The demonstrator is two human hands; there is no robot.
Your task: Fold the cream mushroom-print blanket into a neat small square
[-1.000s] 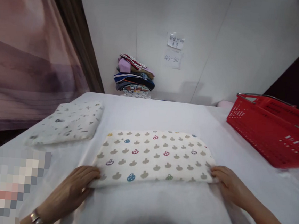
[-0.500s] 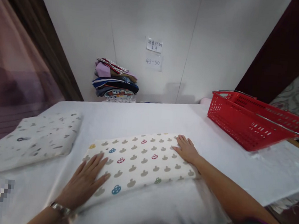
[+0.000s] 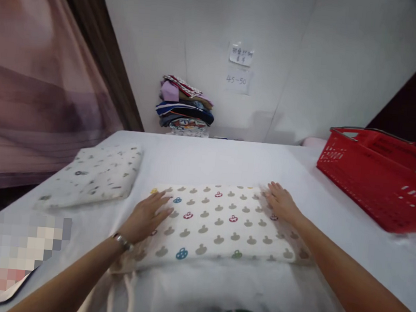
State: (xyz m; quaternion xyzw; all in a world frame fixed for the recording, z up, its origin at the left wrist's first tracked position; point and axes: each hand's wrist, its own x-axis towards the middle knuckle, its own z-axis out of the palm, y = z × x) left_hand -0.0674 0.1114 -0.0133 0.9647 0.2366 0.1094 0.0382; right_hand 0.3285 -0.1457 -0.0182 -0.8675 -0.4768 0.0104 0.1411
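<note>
A folded white cloth with a mushroom print [image 3: 220, 222] lies flat before me on the white-covered table [image 3: 244, 161]. Resting on its left part is my left hand [image 3: 147, 218], palm down with fingers stretched out. My right hand [image 3: 280, 201] lies over the far right corner, open, its fingertips just past the cloth's edge. Neither hand grips anything. To the left sits a second folded white cloth with small dark prints [image 3: 97, 178], apart from my hands.
A red plastic basket [image 3: 373, 178] stands at the right. By the back wall, folded fabrics [image 3: 185, 110] are piled at the table's far edge. Paper notes [image 3: 238, 81] hang on the wall. A pinkish curtain [image 3: 46, 88] hangs at the left.
The view has turned left. My left hand has slid toward the cloth's far left corner, and my right hand has moved outward to its far right edge. Both stay flat.
</note>
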